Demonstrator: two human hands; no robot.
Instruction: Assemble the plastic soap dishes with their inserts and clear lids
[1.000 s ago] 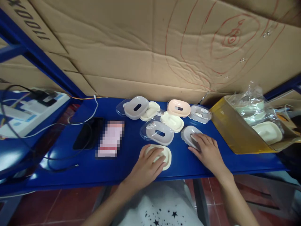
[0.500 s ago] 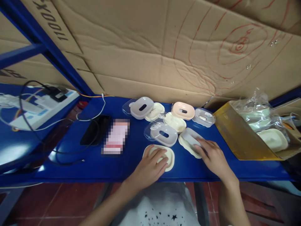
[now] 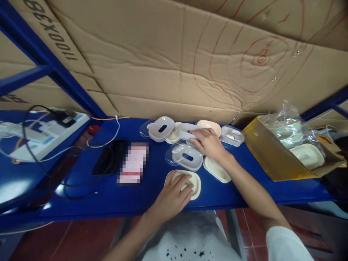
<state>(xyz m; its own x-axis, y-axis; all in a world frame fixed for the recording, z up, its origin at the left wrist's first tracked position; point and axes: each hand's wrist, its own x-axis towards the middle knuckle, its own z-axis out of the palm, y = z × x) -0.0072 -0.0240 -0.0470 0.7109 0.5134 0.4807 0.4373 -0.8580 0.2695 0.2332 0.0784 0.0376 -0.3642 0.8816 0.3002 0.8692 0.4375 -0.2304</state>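
Observation:
My right hand (image 3: 210, 143) grips the near right edge of a grey slotted oval tray (image 3: 185, 130), like a soap dish insert, over the group of dishes at the back. My left hand (image 3: 175, 194) rests with spread fingers on a cream oval base (image 3: 197, 183) near the table's front edge. Right of it lies another cream base (image 3: 216, 169), partly under my right forearm. Between my hands is a grey slotted dish (image 3: 190, 159) with a clear lid (image 3: 172, 156) beside it. A peach dish (image 3: 210, 127) sits behind my right hand, partly hidden.
Farther back stand another grey dish (image 3: 161, 128) and a clear-lidded grey dish (image 3: 232, 136). An open carton (image 3: 261, 156) with bagged dishes is at the right. Left lie a black phone (image 3: 108, 157), a pixelated phone-like item (image 3: 133, 163), cables and a power strip (image 3: 51, 137).
My right hand has lifted the grey tray off the cream base at the right and carried it back and left to the other dishes. My left hand has stayed on its cream base.

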